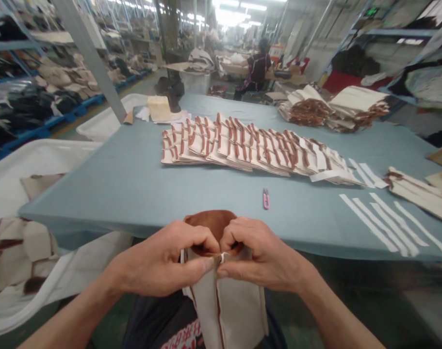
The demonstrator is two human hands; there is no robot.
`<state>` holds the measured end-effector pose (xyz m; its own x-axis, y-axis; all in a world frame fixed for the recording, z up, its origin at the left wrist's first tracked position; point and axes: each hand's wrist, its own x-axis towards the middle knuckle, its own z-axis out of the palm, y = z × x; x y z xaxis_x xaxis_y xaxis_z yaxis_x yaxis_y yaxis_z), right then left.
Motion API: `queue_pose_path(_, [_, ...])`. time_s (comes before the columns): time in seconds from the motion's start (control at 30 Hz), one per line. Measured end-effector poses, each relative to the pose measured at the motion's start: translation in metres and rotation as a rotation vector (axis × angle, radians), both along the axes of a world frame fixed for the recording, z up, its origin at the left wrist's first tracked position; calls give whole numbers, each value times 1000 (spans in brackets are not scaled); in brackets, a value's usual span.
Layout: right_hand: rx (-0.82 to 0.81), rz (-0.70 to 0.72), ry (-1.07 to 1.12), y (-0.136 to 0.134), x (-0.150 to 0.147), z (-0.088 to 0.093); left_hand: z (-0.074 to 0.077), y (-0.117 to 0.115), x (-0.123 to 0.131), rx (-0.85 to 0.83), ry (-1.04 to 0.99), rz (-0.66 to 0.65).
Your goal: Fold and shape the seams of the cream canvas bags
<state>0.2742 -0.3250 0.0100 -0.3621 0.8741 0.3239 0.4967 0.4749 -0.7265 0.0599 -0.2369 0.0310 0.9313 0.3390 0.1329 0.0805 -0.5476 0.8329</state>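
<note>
Both hands hold a cream canvas bag (228, 310) with brown-edged seams, just in front of the table edge. Its brown inner lining (209, 225) shows at the top. My left hand (162, 259) and my right hand (260, 254) pinch the rim from either side, thumbs meeting at a small white strip (224, 257). The lower bag hangs down over my dark printed shirt. Pink thread snips (266, 198) lie on the blue-grey table (133, 194) beyond my right hand, out of reach of my fingers.
A long overlapping row of canvas pieces (257, 148) lies across the table, with white strips (388, 228) to the right. Large white bins of fabric (24, 194) stand at left. Stacked bundles (357, 106) sit far right; a seated co-worker (257, 68) and storage shelves lie beyond.
</note>
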Motion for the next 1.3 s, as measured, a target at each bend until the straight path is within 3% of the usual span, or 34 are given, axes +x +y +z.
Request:
queue_pose_path(0.27, [-81, -27, -12, 1, -3, -7, 1, -6, 2, 49, 87, 50])
queue_pose_path(0.53, [-139, -41, 10, 2, -1, -5, -12, -8, 3, -124, 112, 163])
queue_pose_path(0.73, [-166, -42, 74, 2, -4, -9, -15, -6, 3, -292, 97, 149])
queue_pose_path(1.03, [-20, -116, 69, 0, -16, -12, -17, -2, -4, -139, 36, 82])
queue_pose_path(1.2, [-85, -77, 126, 3, -19, -13, -20, 4, -14, -136, -50, -30])
queue_pose_path(1.3, [-116, -61, 142, 5, -23, -14, -20, 4, -19, -93, -23, -2])
